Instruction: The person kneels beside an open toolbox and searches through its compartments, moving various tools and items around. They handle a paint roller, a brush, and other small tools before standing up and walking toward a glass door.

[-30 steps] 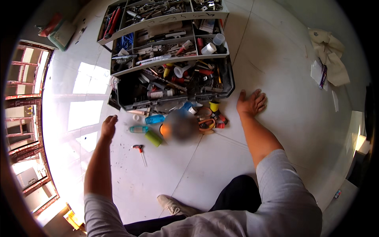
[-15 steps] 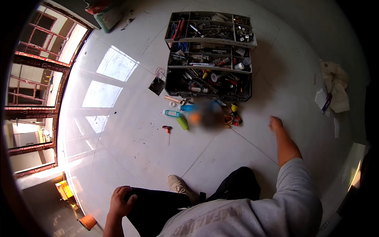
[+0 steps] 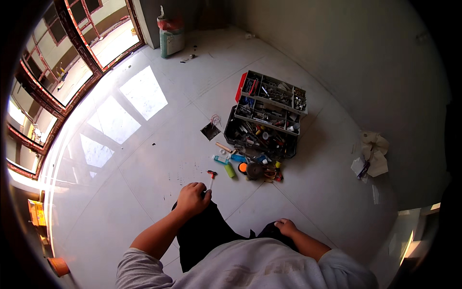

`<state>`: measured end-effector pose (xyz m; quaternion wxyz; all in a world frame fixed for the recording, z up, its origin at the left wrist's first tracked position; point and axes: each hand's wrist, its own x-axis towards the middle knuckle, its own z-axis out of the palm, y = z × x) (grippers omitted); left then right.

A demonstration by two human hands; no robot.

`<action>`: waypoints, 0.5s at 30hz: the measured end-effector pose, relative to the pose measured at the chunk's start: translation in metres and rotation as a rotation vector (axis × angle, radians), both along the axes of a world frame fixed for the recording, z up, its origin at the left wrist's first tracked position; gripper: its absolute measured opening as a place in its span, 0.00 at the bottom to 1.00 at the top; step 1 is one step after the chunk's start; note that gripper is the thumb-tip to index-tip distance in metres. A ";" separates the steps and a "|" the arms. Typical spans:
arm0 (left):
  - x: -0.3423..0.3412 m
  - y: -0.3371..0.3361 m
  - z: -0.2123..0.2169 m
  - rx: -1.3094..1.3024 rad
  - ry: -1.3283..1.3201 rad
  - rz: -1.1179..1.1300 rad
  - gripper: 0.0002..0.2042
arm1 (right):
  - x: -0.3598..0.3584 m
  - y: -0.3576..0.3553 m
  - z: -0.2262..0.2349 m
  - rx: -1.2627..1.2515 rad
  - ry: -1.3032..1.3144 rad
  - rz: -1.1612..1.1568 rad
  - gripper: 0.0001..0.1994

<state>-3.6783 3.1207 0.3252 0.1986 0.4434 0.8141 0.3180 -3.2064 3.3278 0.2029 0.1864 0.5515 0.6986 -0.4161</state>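
My left hand (image 3: 194, 198) rests on my bent left knee, thumb apart from the bent fingers; no held object shows. Just past it on the floor lies a screwdriver (image 3: 211, 174) with a red-and-black T-shaped handle and a clear shaft, whose lower end meets the outline of the hand. My right hand (image 3: 286, 226) lies on my right knee, fingers loosely laid over the dark trousers. Farther off, a green cylinder (image 3: 229, 170), a small blue-labelled bottle (image 3: 220, 159), an orange disc (image 3: 243, 167) and a dark brown roll (image 3: 254, 171) sit close together.
An open tiered toolbox (image 3: 269, 108) full of tools and small parts stands beyond the pile. Left of it lies a dark square piece (image 3: 210, 131) with reddish wires. Crumpled paper (image 3: 375, 149) lies at the right, a sack (image 3: 171, 41) stands at the back, and windows line the left.
My right hand has come back from above the floor at the right onto my right knee. My left hand stays on its knee. The view has turned and shows more of the back wall.
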 end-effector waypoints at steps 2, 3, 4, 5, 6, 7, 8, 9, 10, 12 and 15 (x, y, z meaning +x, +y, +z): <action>-0.009 0.015 -0.016 0.043 0.021 -0.052 0.12 | 0.011 -0.014 0.029 0.050 0.135 -0.355 0.18; -0.013 0.020 -0.028 0.084 0.026 -0.069 0.13 | 0.018 -0.026 0.043 0.103 0.190 -0.443 0.17; -0.016 0.028 -0.035 0.058 0.016 -0.125 0.14 | 0.042 -0.029 0.047 0.106 0.205 -0.542 0.14; -0.019 0.033 -0.040 0.020 0.012 -0.169 0.15 | 0.058 -0.037 0.054 0.098 0.211 -0.593 0.13; -0.021 0.038 -0.040 -0.020 0.009 -0.212 0.16 | 0.069 -0.046 0.065 0.082 0.223 -0.641 0.12; -0.017 0.036 -0.039 -0.068 -0.019 -0.241 0.16 | 0.082 -0.052 0.079 0.097 0.127 -0.622 0.12; -0.014 0.037 -0.039 -0.053 0.001 -0.292 0.17 | 0.093 -0.045 0.089 0.115 0.036 -0.613 0.12; -0.009 0.032 -0.040 -0.048 0.012 -0.347 0.17 | 0.094 -0.026 0.108 0.192 0.104 -0.734 0.13; -0.005 0.026 -0.038 -0.041 -0.006 -0.374 0.18 | 0.097 -0.001 0.130 0.268 0.168 -0.857 0.13; -0.001 0.010 -0.017 -0.076 -0.041 -0.438 0.20 | 0.076 0.074 0.200 0.397 0.365 -0.870 0.12; 0.015 -0.009 0.033 -0.088 -0.043 -0.549 0.20 | 0.040 0.200 0.330 0.617 0.527 -0.547 0.10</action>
